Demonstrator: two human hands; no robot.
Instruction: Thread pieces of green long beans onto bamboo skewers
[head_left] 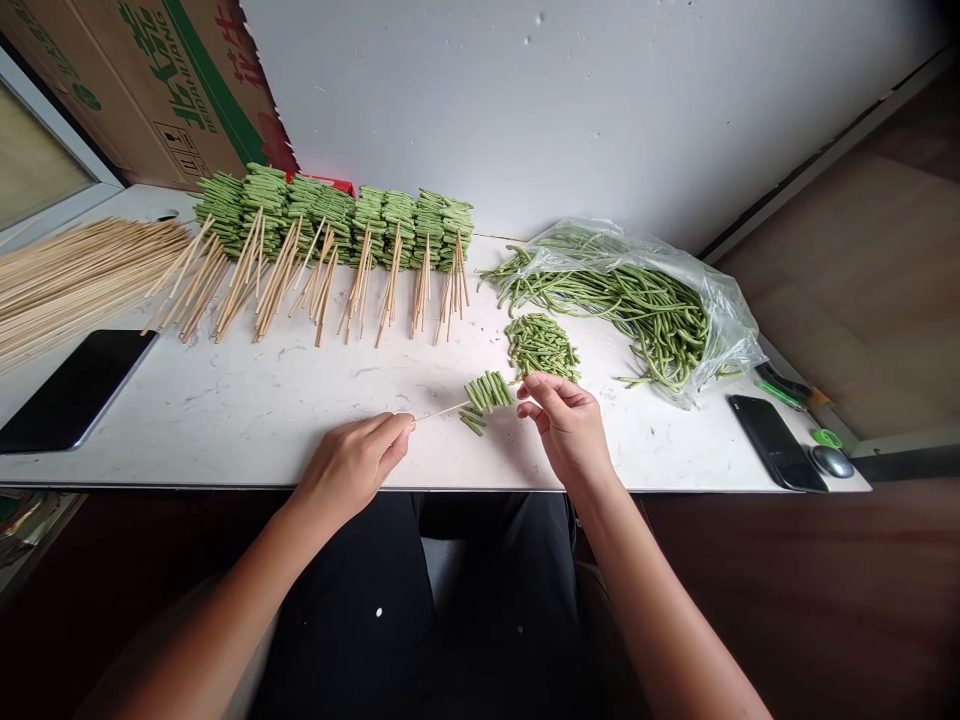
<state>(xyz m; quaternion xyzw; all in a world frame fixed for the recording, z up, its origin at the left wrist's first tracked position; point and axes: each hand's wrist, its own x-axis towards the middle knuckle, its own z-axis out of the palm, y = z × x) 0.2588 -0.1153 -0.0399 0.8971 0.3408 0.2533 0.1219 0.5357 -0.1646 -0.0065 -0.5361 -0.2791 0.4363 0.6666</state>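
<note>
My left hand (361, 458) is closed around the blunt end of a thin bamboo skewer (441, 412), low over the front of the table. Several short green bean pieces (489, 391) sit side by side across the skewer near its far end. By the tip, my right hand (566, 420) has thumb and forefinger pinched together; whatever is between them is too small to make out. Two loose bean pieces (472, 422) lie just below the threaded ones. Right behind my right hand is a heap of cut bean pieces (544, 345).
Finished bean skewers (337, 210) are stacked along the back, sticks facing me. Bare skewers (82, 275) lie at left beside a black phone (79, 385). Long beans (637, 300) spill from a plastic bag (731, 325). Another phone (776, 442) and a mouse (832, 461) are at right.
</note>
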